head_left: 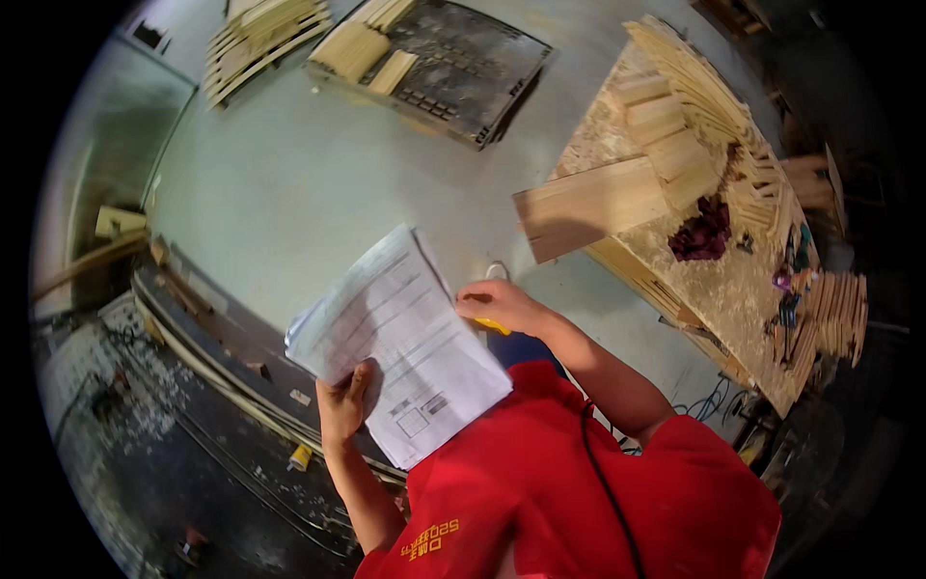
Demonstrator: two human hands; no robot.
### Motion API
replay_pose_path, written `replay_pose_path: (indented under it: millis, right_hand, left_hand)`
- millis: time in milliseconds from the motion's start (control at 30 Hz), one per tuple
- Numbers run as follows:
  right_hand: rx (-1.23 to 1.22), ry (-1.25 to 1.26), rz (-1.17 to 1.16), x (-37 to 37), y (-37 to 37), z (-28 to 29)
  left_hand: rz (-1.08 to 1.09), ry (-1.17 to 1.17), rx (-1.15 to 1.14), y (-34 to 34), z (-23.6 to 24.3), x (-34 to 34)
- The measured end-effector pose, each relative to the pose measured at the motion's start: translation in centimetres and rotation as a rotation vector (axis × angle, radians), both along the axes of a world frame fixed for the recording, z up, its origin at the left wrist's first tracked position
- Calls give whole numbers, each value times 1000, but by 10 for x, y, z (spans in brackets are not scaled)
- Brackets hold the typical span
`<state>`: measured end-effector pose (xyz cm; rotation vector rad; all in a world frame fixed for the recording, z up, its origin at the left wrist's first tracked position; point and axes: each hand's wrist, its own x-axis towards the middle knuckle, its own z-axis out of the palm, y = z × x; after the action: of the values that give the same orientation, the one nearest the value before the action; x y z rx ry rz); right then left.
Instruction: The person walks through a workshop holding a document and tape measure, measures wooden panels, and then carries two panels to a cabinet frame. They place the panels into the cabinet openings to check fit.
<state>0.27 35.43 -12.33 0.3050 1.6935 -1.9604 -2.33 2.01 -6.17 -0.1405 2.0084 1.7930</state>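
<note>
A sheaf of printed papers point(400, 333) is tilted in front of my chest, its pages showing lines of print and a small square diagram. My left hand point(342, 405) grips the lower left edge, thumb on top of the sheet. By the right edge of the papers, my right hand point(502, 304) is closed with curled fingers. A small yellow object point(494, 325) shows under those fingers; most of it is hidden, so its kind is unclear.
To the right, a worktable point(632, 232) carries wooden boards point(598, 203), stacked strips and a dark red cloth point(702, 232). A dark platform point(463, 58) with planks and a wooden pallet point(260, 43) stand ahead. At left runs a dark machine bed point(212, 434) with debris.
</note>
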Motion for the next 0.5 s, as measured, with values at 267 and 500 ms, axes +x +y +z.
replay_pose_path:
  millis: [267,500]
  right_hand:
    - [13,-523,-724,121,151,-163]
    - [-342,-488,-1039,86,195,-210]
  left_hand:
    - [9,92,-490,-5,-54,-39]
    - [113,-4,-581,-3,-102,-64]
